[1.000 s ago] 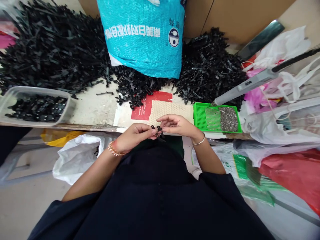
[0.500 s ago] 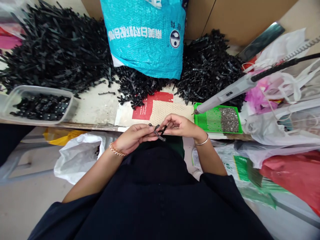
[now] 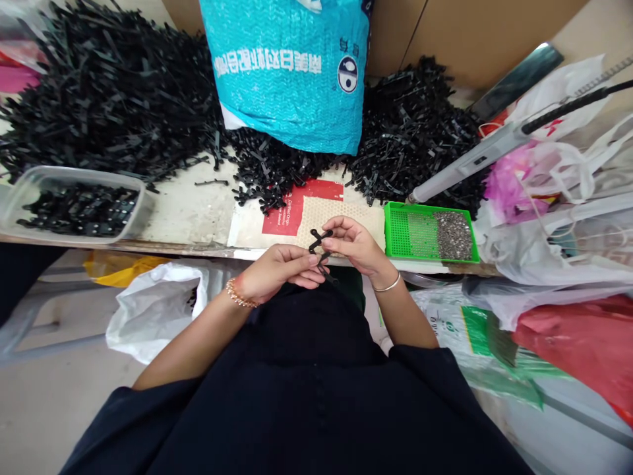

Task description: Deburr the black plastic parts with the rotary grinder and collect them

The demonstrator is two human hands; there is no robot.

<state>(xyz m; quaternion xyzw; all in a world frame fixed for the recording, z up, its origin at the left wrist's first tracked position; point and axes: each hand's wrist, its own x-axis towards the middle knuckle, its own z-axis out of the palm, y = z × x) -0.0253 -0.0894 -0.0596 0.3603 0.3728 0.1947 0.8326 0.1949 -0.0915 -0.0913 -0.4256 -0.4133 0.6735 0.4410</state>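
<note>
Small black plastic strips (image 3: pixel 316 241) cross one another between my two hands, just off the table's front edge. My left hand (image 3: pixel 287 267) is closed, pinching their lower part between thumb and fingers. From the other side, my right hand (image 3: pixel 353 244) grips the upper part with thumb and forefinger. Whether the strips are joined to each other I cannot tell. Right behind my hands lies a beige dotted mat (image 3: pixel 341 212) on a red printed sheet (image 3: pixel 279 225). A powered screwdriver (image 3: pixel 445 175) hangs to the right above a green tray (image 3: pixel 390 247) holding many tiny metal screws.
Large heaps of black strips (image 3: pixel 119 99) cover the back left, with another pile (image 3: pixel 415 132) at the back right. Between them stands a blue woven bag (image 3: pixel 291 86). A clear plastic box (image 3: pixel 143 211) with black parts is at left. White plastic bags (image 3: pixel 573 165) crowd the right.
My hands have shifted slightly, the right one a little up and left. The strips now cross in an X above my left fingers. The hanging screwdriver has swung up and to the right.
</note>
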